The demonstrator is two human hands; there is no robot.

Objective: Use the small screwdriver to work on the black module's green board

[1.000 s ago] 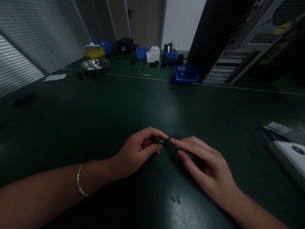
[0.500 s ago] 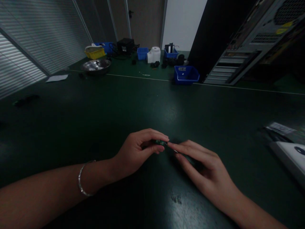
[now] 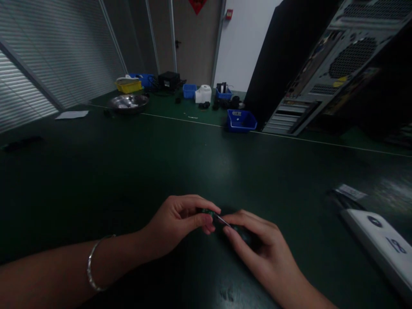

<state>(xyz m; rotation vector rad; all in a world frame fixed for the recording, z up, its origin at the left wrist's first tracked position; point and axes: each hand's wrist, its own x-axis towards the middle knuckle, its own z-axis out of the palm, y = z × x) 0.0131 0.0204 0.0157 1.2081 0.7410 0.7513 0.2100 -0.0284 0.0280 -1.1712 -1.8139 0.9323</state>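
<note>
Small green circuit-board piece [image 3: 208, 212]: pinched between thumb and fingers of left hand [image 3: 180, 223], held low over dark green matted surface [image 3: 128, 171], near its front edge. Judged light, stiff and fragile; best gripped by the bare edges, clear of components. Right hand [image 3: 257, 249] closed narrowly around a thin, dark-handled tool with a fine metal tip [image 3: 222, 220], tip touching the board's right end; tool probably slender and prone to slipping. Silver bracelet [image 3: 92, 268] on left wrist. Compared with one second earlier: both hands lower in view and closer together, right-hand fingers more curled, tip drawn nearer the board; view tilted upward, showing more of the door. Beyond: steel bowl [image 3: 128, 102], blue plastic bin [image 3: 241, 120], open grey computer case [image 3: 322, 73]; white device [image 3: 380, 240] at right.
</note>
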